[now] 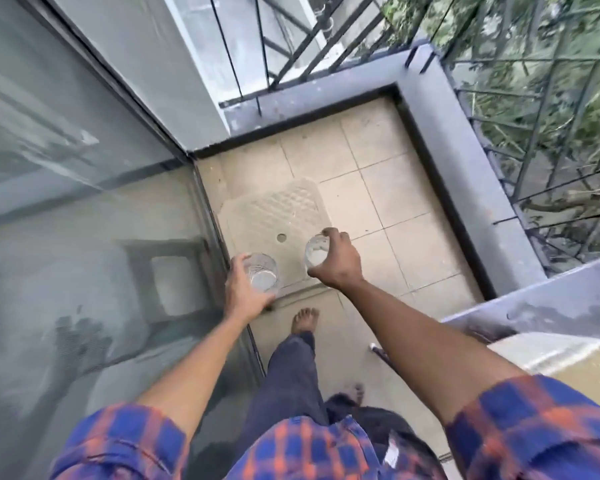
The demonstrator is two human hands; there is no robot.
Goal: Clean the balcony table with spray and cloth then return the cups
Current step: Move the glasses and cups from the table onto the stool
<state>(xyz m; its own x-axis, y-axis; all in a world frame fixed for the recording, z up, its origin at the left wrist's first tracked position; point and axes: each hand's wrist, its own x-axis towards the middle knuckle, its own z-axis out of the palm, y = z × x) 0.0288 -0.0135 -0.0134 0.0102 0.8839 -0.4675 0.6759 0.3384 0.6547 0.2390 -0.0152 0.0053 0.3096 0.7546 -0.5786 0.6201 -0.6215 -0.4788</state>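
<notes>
Cups in hand: left hand [245,292] grips one glass [263,272], right hand [340,261] grips the other [315,254], above the balcony floor [388,188]. I judge carrying step; next needs a steady set-down on the desk.

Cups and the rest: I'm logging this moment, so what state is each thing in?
Left cup: upright, held in left hand.
Right cup: tilted, held in right hand.
Floor mat: lying flat on tiles.
Glass door: looks closed.
</notes>
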